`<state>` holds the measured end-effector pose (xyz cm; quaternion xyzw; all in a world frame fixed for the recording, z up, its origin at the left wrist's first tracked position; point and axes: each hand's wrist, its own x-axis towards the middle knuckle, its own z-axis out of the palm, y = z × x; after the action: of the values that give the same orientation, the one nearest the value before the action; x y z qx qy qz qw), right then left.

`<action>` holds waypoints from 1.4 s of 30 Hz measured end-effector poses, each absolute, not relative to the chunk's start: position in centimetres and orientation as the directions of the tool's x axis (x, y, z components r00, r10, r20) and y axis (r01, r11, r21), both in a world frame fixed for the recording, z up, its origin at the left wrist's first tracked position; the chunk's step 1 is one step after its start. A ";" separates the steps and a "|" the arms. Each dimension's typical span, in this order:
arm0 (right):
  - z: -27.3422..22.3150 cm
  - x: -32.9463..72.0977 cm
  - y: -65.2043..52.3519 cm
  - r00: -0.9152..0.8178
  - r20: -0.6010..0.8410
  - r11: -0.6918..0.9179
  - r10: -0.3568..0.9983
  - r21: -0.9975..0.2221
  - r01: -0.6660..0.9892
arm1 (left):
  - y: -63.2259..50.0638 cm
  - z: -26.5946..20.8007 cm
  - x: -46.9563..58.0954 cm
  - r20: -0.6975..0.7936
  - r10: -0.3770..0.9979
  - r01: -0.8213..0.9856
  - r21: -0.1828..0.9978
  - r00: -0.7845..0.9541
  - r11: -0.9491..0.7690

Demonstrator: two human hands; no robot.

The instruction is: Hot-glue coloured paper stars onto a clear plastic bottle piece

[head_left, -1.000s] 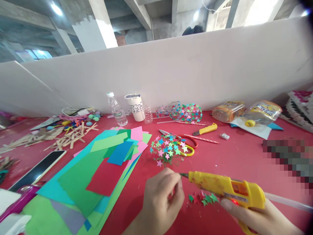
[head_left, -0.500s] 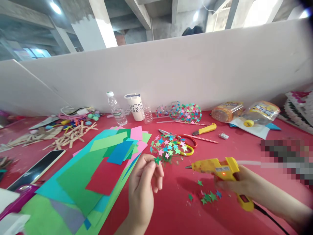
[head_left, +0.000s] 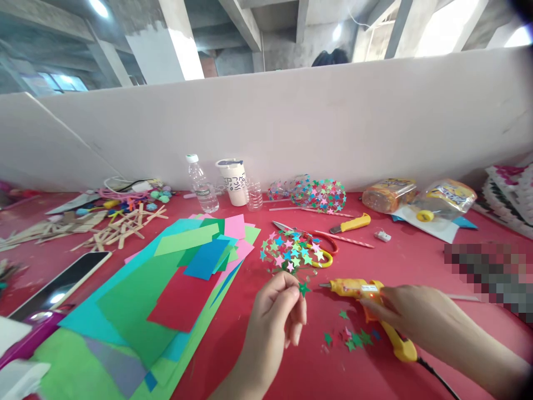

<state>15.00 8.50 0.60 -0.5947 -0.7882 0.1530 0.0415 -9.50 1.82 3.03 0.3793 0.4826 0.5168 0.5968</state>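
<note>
Red tabletop [head_left: 316,375] centre: the left hand [head_left: 275,308] pinches 1 shiny green star [head_left: 304,289]; the right hand [head_left: 407,306] holds a yellow plastic glue gun [head_left: 347,288]. Toward the far edge, 1 star-studded clear plastic piece [head_left: 290,253] looks mostly covered; loose green-and-pink stars [head_left: 365,337] nearer the near edge are left.

Scissors [head_left: 332,239] lie behind the loose stars [head_left: 356,340], right of the paper [head_left: 137,300].

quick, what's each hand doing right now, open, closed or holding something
Left hand: closed, pinching a green star in its fingertips.
Right hand: closed on the glue gun.
</note>
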 end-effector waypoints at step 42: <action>4.4 6.0 9.7 -0.704 0.499 0.835 0.504 -0.489 0.251 | 3.5 1.5 -11.5 0.587 0.809 0.855 0.400 0.039 -0.331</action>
<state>6.00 9.67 4.40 -0.2095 -0.9021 0.1962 0.3223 -11.49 3.50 1.48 0.7200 0.5775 0.3837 -0.0300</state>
